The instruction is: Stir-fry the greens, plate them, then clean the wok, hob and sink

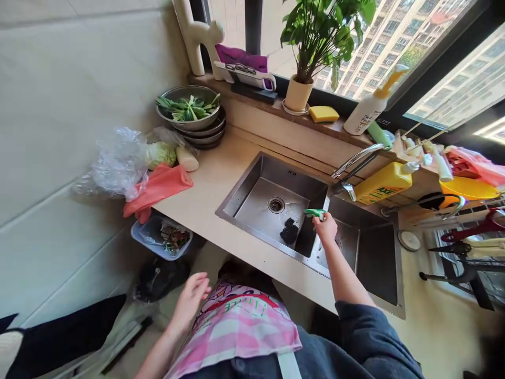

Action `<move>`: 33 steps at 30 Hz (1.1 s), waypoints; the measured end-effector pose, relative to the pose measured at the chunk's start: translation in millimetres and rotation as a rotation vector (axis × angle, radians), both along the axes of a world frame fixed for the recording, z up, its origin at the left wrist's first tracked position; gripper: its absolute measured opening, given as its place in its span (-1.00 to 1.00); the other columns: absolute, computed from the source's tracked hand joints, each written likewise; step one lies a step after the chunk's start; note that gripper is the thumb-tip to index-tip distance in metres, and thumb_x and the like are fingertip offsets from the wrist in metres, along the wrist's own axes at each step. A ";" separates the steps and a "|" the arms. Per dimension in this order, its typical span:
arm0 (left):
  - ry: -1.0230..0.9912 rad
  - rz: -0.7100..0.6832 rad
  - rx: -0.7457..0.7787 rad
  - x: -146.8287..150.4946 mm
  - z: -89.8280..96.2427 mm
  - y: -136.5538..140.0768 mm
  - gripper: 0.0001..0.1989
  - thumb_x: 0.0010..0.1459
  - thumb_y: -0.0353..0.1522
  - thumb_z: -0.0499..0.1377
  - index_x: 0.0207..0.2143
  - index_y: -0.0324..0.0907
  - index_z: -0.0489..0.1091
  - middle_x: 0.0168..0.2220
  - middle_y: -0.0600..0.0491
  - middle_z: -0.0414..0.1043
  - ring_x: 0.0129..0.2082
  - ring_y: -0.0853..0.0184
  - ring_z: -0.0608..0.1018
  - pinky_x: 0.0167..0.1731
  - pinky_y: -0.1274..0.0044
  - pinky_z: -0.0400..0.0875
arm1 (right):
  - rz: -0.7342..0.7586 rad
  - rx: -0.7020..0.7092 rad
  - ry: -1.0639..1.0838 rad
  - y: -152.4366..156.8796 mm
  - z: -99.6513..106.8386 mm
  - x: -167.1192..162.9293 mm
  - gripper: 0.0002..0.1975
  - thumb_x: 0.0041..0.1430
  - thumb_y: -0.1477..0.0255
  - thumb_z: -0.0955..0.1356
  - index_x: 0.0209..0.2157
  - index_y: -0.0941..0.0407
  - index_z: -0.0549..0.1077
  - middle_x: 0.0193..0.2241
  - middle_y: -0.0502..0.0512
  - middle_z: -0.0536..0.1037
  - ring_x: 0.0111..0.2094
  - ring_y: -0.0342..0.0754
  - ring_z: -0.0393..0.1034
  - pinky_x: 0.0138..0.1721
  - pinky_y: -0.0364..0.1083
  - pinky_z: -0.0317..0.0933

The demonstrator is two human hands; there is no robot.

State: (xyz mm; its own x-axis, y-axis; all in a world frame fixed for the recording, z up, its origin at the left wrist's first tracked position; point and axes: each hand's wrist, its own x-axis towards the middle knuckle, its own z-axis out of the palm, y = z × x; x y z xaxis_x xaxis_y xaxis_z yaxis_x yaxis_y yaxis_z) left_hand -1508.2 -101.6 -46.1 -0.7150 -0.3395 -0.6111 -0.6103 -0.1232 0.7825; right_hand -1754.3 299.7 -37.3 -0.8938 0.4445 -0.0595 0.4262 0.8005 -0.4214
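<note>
Over the divider of the double steel sink point(252, 202), my right hand point(326, 229) is closed on a small green object point(314, 212) with a pale edge; its exact kind I cannot make out. A dark, crumpled scrubber-like clump point(289, 231) lies in the left basin, close to the drain point(276, 205). My left hand point(193, 295) hangs in front of the counter, beside the pink checked apron point(248, 331). Its fingers are loosely bent and apart, with nothing in them.
A bowl of cut greens point(193, 108) tops stacked pans at the back left. Red rubber gloves point(161, 187), cabbage point(161, 154) and plastic bags point(118, 163) lie nearby. A scrap bin point(181, 255) hangs below the counter edge. The faucet point(357, 160) stands behind the sink, near a yellow bottle point(384, 183).
</note>
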 end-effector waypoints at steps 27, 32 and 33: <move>0.078 -0.676 0.210 -284.1 -8.2 247.3 -0.68 -0.01 -0.13 0.19 -0.36 -0.20 0.28 -0.46 0.05 0.42 -0.47 0.34 0.48 -0.43 0.50 0.33 | 0.057 -0.065 0.213 67.8 26.4 -19.8 -0.57 0.14 0.28 0.29 0.01 0.16 0.37 -0.09 0.27 0.44 -0.07 0.07 0.33 -0.06 0.01 0.20; 0.183 -0.616 -0.012 -319.1 -6.0 273.9 -0.77 -0.09 -0.29 0.25 -0.57 -0.18 0.24 -0.61 0.17 0.24 -0.50 0.39 0.37 -0.46 0.57 0.20 | 0.121 0.164 -0.014 129.7 38.9 -94.3 -0.42 0.13 0.43 0.29 0.20 0.12 0.17 -0.11 0.29 0.46 -0.16 0.08 0.41 -0.20 -0.05 0.22; 0.191 -0.614 -0.060 -327.1 -5.0 279.0 -0.78 -0.09 -0.32 0.25 -0.59 -0.17 0.23 -0.62 0.18 0.21 -0.50 0.39 0.35 -0.46 0.58 0.18 | 0.142 0.189 -0.053 134.2 39.0 -103.6 -0.43 0.14 0.48 0.26 0.21 0.09 0.17 -0.15 0.26 0.49 -0.20 0.06 0.43 -0.23 -0.06 0.21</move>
